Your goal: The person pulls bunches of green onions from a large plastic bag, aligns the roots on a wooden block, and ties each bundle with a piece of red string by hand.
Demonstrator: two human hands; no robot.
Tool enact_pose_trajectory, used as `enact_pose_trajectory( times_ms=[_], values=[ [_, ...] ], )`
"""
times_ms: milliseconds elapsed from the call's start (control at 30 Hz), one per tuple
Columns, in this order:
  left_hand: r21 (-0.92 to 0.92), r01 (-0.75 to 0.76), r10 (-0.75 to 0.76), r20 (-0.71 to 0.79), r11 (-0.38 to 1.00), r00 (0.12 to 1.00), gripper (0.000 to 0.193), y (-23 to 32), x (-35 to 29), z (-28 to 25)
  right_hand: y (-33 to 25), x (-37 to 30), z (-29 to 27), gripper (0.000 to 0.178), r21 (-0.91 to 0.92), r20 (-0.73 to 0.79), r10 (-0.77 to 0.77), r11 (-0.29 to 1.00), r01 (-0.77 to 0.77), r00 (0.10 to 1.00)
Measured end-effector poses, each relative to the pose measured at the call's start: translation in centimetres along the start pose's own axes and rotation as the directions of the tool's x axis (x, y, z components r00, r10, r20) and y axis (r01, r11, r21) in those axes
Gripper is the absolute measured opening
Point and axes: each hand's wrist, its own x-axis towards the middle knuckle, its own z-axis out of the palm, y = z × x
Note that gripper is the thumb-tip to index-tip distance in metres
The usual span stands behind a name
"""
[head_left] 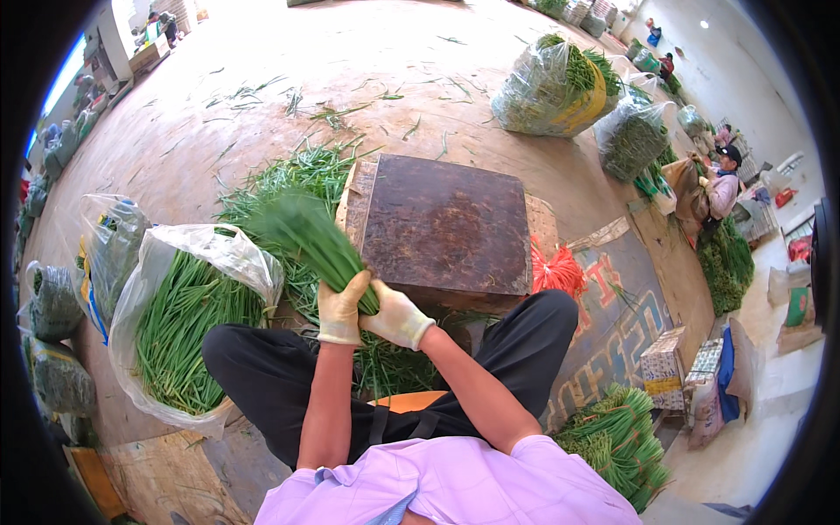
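Gripping leafy green chive bundle (308,238), gloved left hand (339,308), right hand (395,317), fingers closed.

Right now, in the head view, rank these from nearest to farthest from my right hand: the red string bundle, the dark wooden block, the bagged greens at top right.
From the right hand:
1. Dark wooden block, just ahead of it.
2. Red string bundle, to the right by the knee.
3. Bagged greens, far ahead on the right.
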Motion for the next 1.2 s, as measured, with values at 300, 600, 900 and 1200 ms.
enact_pose_trajectory(
  times_ms=[300, 600, 900, 1200],
  values=[
    [-0.030, 0.071, -0.057, 0.334, 0.997, 0.941, 0.098, -1.0, -1.0, 5.6, 3.4, -0.5, -3.4, 0.047, 0.175, -0.540, -0.032, 0.973, 0.149, 0.841],
    [0.177, 0.645, -0.667, 0.129, 0.744, 0.734, 0.072, -10.7, -4.9, 1.4, 12.0, -4.4, -0.7, 0.061, 0.299, -0.255, 0.612, 0.786, -0.541, 0.748],
    [-0.039, 0.704, -0.660, 0.315, 0.709, 0.682, 0.038, -13.1, -3.8, -0.3, 12.9, -6.2, -1.7, 0.047, 0.324, -0.153, 0.378, 0.892, -0.315, 0.913],
    [-0.047, 0.693, -0.670, 0.217, 0.720, 0.710, 0.027, -13.2, -4.1, -2.5, 7.2, 1.2, -3.7, 0.018, -0.530, -0.257, -0.200, 0.847, 0.036, 0.946]
  ],
)
